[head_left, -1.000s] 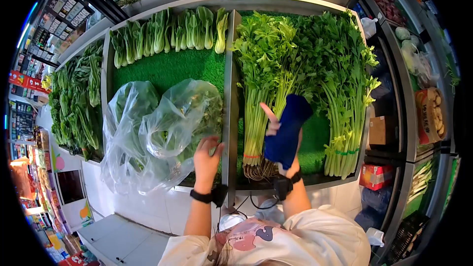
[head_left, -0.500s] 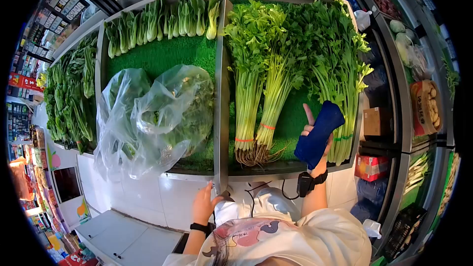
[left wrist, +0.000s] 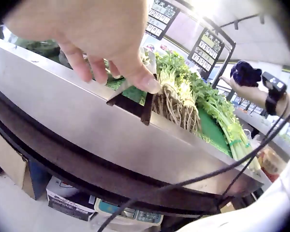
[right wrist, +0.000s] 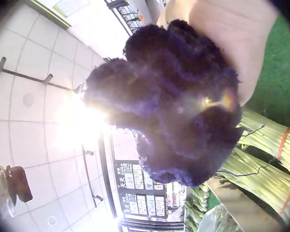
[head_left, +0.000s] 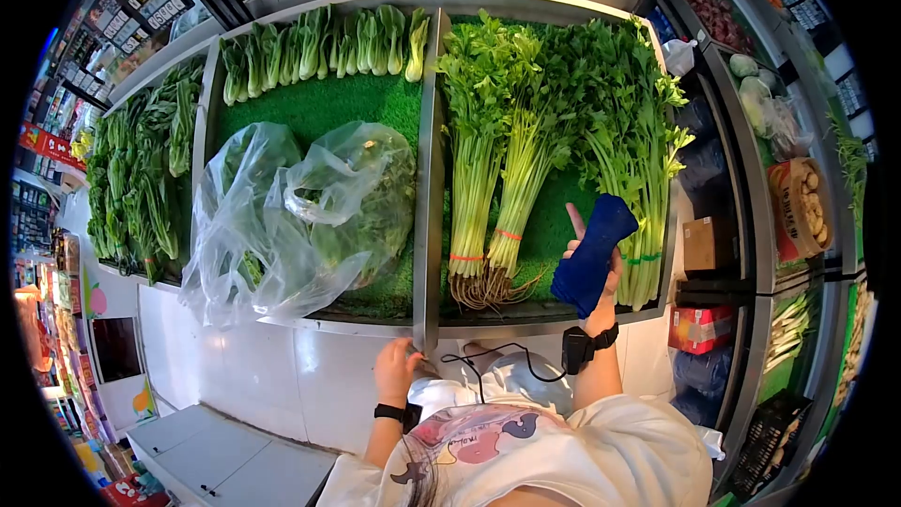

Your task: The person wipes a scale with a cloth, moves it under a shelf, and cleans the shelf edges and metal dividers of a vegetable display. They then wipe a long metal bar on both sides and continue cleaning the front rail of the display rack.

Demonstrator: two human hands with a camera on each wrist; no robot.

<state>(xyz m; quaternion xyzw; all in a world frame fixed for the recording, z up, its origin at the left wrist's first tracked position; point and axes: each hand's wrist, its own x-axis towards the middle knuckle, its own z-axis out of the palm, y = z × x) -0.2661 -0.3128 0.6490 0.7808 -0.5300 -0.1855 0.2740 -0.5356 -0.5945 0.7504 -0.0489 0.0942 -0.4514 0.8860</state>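
Observation:
My right hand (head_left: 610, 289) grips a folded dark blue cloth (head_left: 593, 253), its index finger pointing forward, above the green mat between the celery bundles. Bunched and fuzzy, the cloth (right wrist: 174, 106) fills the middle of the right wrist view and hides most of the fingers. Two celery bundles (head_left: 477, 188) with red bands and brown roots lie left of it; a celery bundle with a green band (head_left: 643, 258) lies close at its right. My left hand (head_left: 394, 371), fingers loosely bent and holding nothing, is at the stand's front edge, by the end of the metal divider (head_left: 427, 225).
A clear plastic bag (head_left: 324, 272) over leafy greens spills across the left compartment's front edge. Bok choy (head_left: 328, 42) stands in a row behind it. A black cable (left wrist: 183, 181) hangs between the wrists. Boxes and a potato sack (head_left: 798, 211) stand at the right.
My right hand has carried the blue cloth rightward, away from the celery roots. My left hand has drawn back from beside the plastic bag to the stand's front edge.

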